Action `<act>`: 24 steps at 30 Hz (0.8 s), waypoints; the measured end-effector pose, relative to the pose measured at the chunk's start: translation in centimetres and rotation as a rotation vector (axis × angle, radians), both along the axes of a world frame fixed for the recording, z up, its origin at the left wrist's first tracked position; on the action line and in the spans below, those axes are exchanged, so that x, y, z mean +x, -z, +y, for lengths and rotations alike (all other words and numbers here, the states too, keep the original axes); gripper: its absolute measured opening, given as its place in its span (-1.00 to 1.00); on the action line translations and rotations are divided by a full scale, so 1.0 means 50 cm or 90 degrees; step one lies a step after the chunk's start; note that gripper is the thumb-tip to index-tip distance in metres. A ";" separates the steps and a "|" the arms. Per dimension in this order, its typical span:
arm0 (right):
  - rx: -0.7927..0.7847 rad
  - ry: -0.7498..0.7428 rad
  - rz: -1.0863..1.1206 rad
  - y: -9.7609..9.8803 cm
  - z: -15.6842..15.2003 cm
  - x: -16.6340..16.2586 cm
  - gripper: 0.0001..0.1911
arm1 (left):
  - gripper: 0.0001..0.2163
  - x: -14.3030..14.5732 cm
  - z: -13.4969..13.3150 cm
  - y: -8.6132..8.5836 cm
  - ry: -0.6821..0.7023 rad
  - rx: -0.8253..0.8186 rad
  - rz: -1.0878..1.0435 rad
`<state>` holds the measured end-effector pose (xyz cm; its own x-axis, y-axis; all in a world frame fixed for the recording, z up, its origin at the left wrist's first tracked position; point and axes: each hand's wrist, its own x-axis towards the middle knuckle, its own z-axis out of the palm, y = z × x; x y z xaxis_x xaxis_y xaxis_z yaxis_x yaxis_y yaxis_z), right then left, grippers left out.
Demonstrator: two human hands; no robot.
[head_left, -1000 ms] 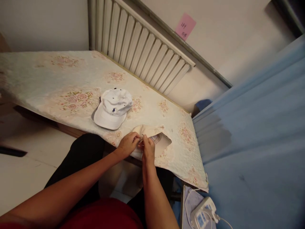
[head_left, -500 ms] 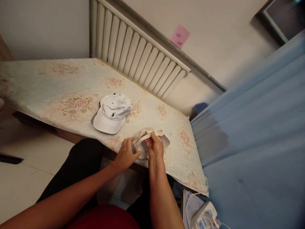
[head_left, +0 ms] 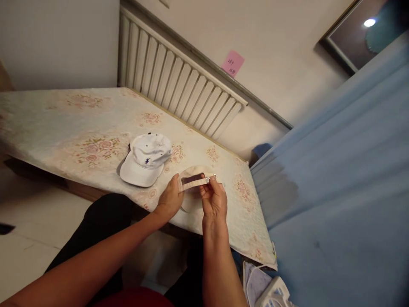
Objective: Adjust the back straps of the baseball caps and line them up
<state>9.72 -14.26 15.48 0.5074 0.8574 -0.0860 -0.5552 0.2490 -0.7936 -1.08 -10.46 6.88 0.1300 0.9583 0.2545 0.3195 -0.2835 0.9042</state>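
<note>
A beige cap [head_left: 191,204] is held near the front edge of the floral-covered table [head_left: 204,149], its back strap [head_left: 194,183] turned up towards me. My left hand [head_left: 171,197] grips the cap's left side, where the strap begins. On the other side, my right hand [head_left: 214,196] pinches the strap's end at a metal buckle [head_left: 211,178]. Part of the cap is hidden behind my hands. To the left lies a white cap [head_left: 145,160] with a small dark logo, its brim pointing towards me; neither hand touches it.
Behind the table a white radiator [head_left: 179,76] runs along the wall, with a pink note [head_left: 233,63] above it. A blue curtain [head_left: 335,170] hangs on the right. At the lower right sits a white device [head_left: 275,294] with a cord. A framed picture [head_left: 354,38] hangs at upper right.
The beige cap has been turned so its back strap and opening face me. My right hand has shifted slightly right along with the buckle. The view has tilted a little.
</note>
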 end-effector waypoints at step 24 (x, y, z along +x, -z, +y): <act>0.037 0.072 0.108 -0.007 -0.031 0.032 -0.89 | -0.51 0.027 -0.073 -0.073 0.418 -0.396 -0.645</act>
